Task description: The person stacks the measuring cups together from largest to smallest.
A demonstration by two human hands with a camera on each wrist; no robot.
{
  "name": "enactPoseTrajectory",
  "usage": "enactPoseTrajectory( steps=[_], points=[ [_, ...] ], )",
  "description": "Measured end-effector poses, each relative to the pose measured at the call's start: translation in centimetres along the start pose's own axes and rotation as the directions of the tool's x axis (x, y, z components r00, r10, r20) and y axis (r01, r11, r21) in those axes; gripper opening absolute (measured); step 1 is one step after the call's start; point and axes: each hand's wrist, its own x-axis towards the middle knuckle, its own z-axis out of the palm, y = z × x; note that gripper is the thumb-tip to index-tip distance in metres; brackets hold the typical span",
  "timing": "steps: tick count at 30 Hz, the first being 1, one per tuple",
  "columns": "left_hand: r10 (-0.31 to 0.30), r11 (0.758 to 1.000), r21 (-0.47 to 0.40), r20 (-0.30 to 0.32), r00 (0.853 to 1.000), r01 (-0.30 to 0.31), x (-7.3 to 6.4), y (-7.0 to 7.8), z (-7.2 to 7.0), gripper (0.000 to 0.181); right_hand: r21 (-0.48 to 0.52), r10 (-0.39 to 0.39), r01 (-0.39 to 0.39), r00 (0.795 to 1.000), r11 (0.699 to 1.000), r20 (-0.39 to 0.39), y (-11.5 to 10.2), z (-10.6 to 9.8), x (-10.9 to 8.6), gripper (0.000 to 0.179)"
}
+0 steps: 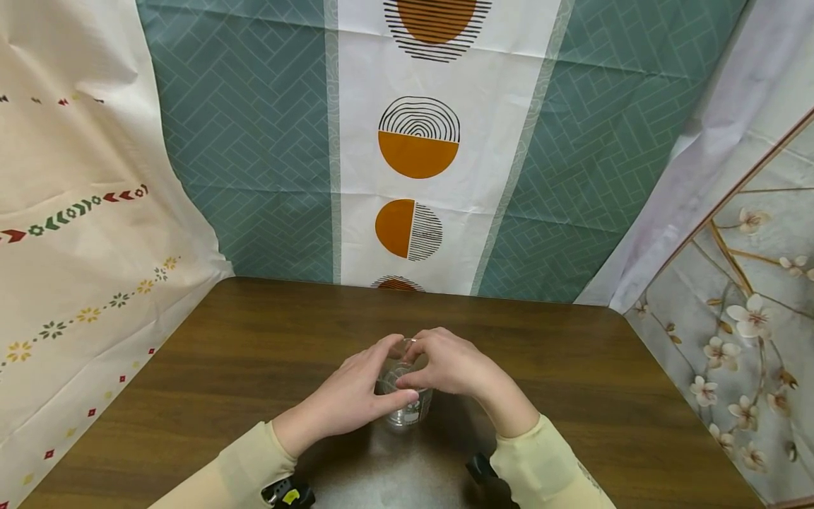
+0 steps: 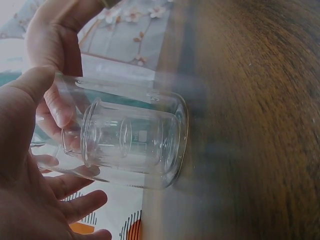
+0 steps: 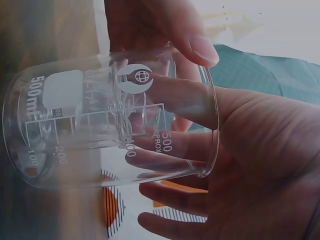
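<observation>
A clear 500 ml glass beaker [image 3: 65, 130] stands upright on the table, with white graduations on its wall. Smaller glass beakers [image 2: 150, 135] sit nested inside it. My left hand [image 1: 346, 392] curves around the large beaker's rim, its thumb along the near side and its fingers at the far side. My right hand [image 1: 454, 364] reaches into the mouth from the right. Thumb and fingertips of that hand pinch the small inner beaker [image 2: 71, 141] near its rim; the exact contact is blurred by the glass.
The brown wooden table [image 1: 210, 396] extends around the hands. Behind it hangs a green and white patterned cloth [image 1: 273, 155]. A cream cloth [image 1: 76, 233] hangs at the left and a flowered panel [image 1: 750, 353] borders the right side.
</observation>
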Motion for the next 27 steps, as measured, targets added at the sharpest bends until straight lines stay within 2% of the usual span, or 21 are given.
enactPoseTrajectory(
  steps=[12, 27],
  points=[
    [-0.014, 1.000, 0.006, 0.003, 1.000, 0.014, 0.07, -0.03, 0.05, 0.084, -0.001, 0.015, -0.015, 1.000, 1.000, 0.014, 0.00, -0.10, 0.20, 0.021],
    [-0.001, 1.000, 0.000, 0.001, 1.000, 0.001, 0.00, -0.04, 0.05, 0.081, -0.003, 0.023, -0.023, 1.000, 1.000, 0.019, 0.10, -0.06, 0.40, 0.022]
  ],
)
